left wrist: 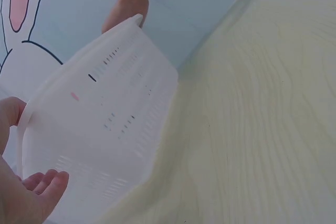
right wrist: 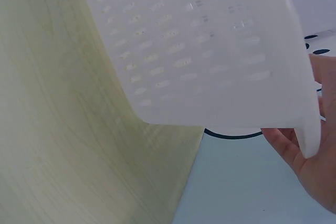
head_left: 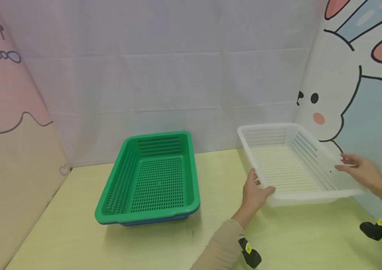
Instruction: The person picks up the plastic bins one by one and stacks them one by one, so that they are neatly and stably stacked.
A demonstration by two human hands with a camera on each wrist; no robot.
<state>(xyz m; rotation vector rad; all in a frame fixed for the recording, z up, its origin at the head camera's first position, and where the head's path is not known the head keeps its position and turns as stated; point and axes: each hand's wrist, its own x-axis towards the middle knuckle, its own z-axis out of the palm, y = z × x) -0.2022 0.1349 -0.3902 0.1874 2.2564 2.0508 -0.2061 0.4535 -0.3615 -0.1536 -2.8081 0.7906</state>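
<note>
Sleeved forearms with black wrist cameras enter from the near edge, one on each side of the white basket (head_left: pixel 288 165). White basket: a perforated rectangular tray, held between the two hands at the right end of the yellow-green table (head_left: pixel 86 225), close to the rabbit-print side wall (head_left: pixel 356 93). Its near end appears raised off the tabletop, though whether the far end rests on the table cannot be told. Its long axis runs away from the person, so the hands sit on the two long sides near the front corners.

Left hand (head_left: pixel 254 193): thumb hooked over the rim at the near left corner, fingers curled beneath, as the left wrist view confirms (left wrist: pixel 26 192). Right hand (head_left: pixel 361 170): fingers laid along the outer right wall with the thumb over the rim; the right wrist view shows the palm (right wrist: pixel 310 166) against the basket's underside edge. Both hands grip; neither is nearer than the other.

Green basket (head_left: pixel 150 180): to the left of the white basket and well apart from it, of the same shape, nested on a blue basket (head_left: pixel 150 222) of which only the lower rim shows. Its long axis lies roughly parallel to the white basket's. Behind both hangs a pale cloth backdrop (head_left: pixel 164 75).
</note>
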